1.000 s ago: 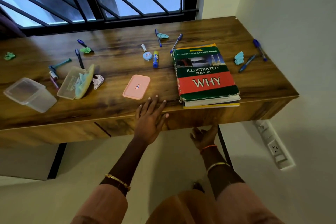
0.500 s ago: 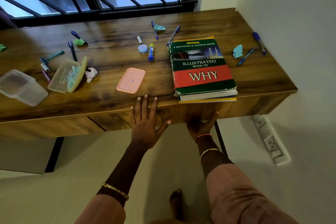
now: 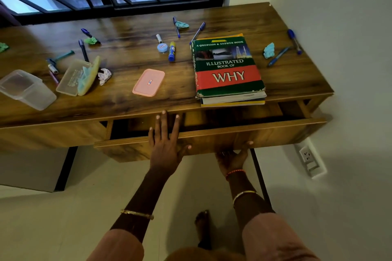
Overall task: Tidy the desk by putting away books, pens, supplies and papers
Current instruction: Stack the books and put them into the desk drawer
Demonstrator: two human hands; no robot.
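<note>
Drawer partly open under worktop. Left hand flat, fingers straight, on drawer front; right hand grips its bottom edge. Book, pens scattered on worktop.

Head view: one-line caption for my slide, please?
Both hands at the partly open drawer under a desk strewn with pens, beside the stacked books.

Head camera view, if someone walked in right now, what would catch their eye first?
Probably the big green and red book lying on the right part of the wooden desk. Just below it, the drawer stands partly open, with the left hand flat on its front edge and the right hand gripping it from beneath.
</note>
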